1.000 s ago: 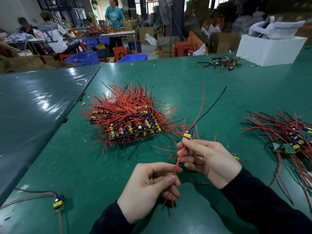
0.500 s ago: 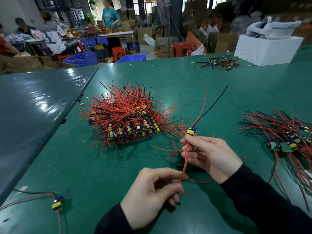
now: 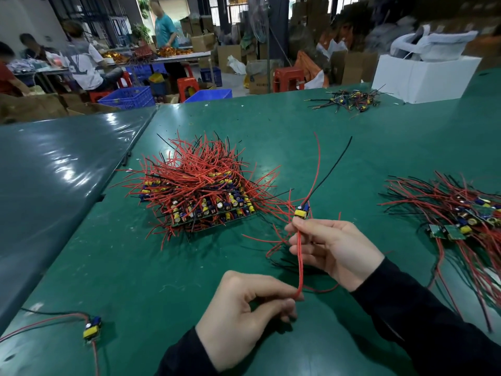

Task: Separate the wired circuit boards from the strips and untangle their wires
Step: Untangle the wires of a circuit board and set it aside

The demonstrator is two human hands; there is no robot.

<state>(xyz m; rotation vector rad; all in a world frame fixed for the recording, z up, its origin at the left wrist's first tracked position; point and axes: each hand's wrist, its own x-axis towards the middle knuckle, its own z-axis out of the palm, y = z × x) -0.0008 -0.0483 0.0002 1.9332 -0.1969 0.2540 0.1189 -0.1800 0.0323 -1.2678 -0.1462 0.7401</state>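
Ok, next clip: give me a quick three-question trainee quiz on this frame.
1. True or false: the right hand holds a small circuit board with its wires.
2. What does the left hand pinch? A) a black wire B) a red wire C) a strip
3. Where does the large unsorted pile lie relative to the right hand?

Key: 1 true; 2 B; 3 to its left, further up the green table.
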